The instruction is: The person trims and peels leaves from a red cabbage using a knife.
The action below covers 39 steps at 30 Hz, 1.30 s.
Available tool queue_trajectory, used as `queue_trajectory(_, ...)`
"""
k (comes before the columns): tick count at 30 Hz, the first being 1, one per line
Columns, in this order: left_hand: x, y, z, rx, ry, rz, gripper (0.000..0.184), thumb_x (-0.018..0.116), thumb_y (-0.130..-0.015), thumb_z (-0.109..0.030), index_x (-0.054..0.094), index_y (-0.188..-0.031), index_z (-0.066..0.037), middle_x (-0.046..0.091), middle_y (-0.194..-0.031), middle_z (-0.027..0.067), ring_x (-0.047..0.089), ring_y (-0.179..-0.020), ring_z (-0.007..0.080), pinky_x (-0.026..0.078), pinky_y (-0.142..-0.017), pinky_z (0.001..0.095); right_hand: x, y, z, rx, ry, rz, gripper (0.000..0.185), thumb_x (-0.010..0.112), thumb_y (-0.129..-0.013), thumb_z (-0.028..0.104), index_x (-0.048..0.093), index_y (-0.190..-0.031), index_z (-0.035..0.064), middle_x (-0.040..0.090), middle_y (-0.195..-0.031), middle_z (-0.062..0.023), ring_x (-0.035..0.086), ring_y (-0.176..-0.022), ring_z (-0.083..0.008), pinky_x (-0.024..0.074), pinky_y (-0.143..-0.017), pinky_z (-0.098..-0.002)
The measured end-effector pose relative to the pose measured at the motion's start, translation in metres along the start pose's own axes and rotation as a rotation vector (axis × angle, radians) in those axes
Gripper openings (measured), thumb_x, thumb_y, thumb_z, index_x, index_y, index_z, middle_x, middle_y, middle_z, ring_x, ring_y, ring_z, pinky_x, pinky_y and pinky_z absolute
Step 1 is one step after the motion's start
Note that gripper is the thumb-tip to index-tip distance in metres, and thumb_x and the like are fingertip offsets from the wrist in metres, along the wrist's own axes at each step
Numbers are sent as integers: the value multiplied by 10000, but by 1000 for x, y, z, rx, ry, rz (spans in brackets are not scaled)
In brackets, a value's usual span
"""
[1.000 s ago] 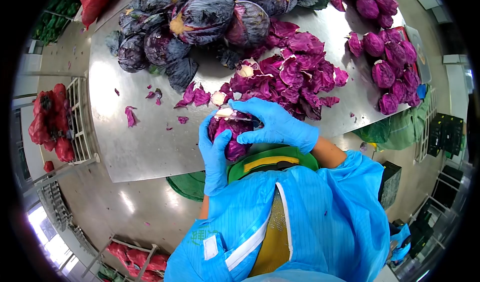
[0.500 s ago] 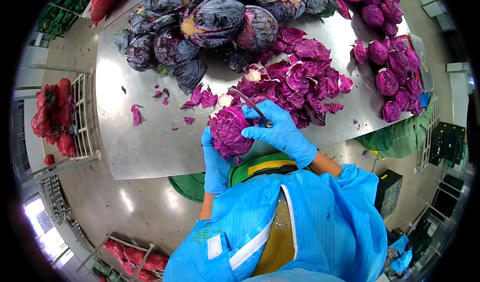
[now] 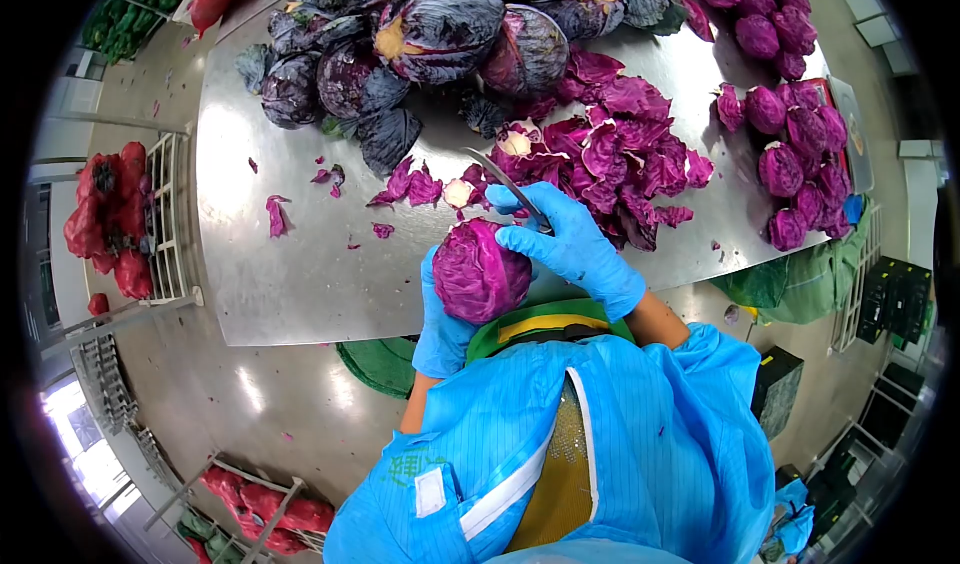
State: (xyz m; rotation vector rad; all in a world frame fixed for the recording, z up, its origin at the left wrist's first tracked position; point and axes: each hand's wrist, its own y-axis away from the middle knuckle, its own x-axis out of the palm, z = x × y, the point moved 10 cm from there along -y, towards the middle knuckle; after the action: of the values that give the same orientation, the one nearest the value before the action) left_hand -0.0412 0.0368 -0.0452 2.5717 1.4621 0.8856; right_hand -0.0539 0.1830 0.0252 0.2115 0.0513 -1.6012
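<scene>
My left hand (image 3: 442, 324), in a blue glove, cups a trimmed red cabbage (image 3: 480, 272) from its left and underside, close to the table's front edge. In my right hand (image 3: 578, 244), also gloved, is a knife (image 3: 508, 186) with a curved blade pointing up and left, away from the cabbage. The right thumb lies at the cabbage's upper right side. Just beyond the cabbage, a pale cut stem piece (image 3: 457, 194) rests on the metal table (image 3: 320, 294). A heap of loose purple leaves (image 3: 610, 154) spreads behind my right hand.
Untrimmed dark cabbages (image 3: 440, 39) are piled at the back left. Trimmed cabbages (image 3: 800, 154) stand along the right side, near a green sack (image 3: 815, 274). Red net sacks (image 3: 120, 219) sit on a rack at left. A green round container (image 3: 375, 369) is below the table's front edge.
The cabbage has turned in my left hand and now shows a smoother, rounder side. It has shifted slightly right. My right hand with the knife has moved a little up and right.
</scene>
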Motion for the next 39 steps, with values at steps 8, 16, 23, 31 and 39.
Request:
queue_trajectory(8,-27,9,29,-211,559,-315,552,541,-869,-424,537,-1281,-57,594,-1266,120,584,-1149,284,478,-1008,478,-4,6,-4,83,-92,-4,357,615,-941,292,612,-1235,90,587,-934,-43,556,-819,-144,476,-742,-297)
queue_trajectory(16,-31,12,13,-62,572,-320,573,598,-820,-274,476,-1321,-23,555,-1311,144,557,-1193,292,446,-1049,483,-4,18,12,1,7,-62,297,550,-978,230,620,-1223,78,596,-922,-106,586,-778,-179,477,-717,-294)
queue_trajectory(23,-42,13,10,73,693,-342,537,574,-776,-223,523,-1269,-19,594,-1239,132,581,-1139,286,458,-1029,476,-18,45,21,38,143,17,274,567,-954,195,638,-1172,43,597,-854,-127,591,-732,-197,477,-675,-302)
queue_trajectory(31,-50,12,6,169,704,-230,678,619,-688,-278,505,-1319,-57,560,-1298,137,530,-1195,331,403,-1058,537,-4,60,31,-201,505,-58,218,668,-887,238,685,-980,42,623,-780,-115,619,-654,-263,488,-569,-355)
queue_trajectory(39,-40,7,0,179,667,-176,918,661,-609,-304,362,-1445,-68,481,-1386,173,493,-1247,359,369,-1089,540,-1,58,29,-193,499,-84,220,648,-899,268,677,-938,54,628,-784,-112,625,-653,-273,497,-570,-365)
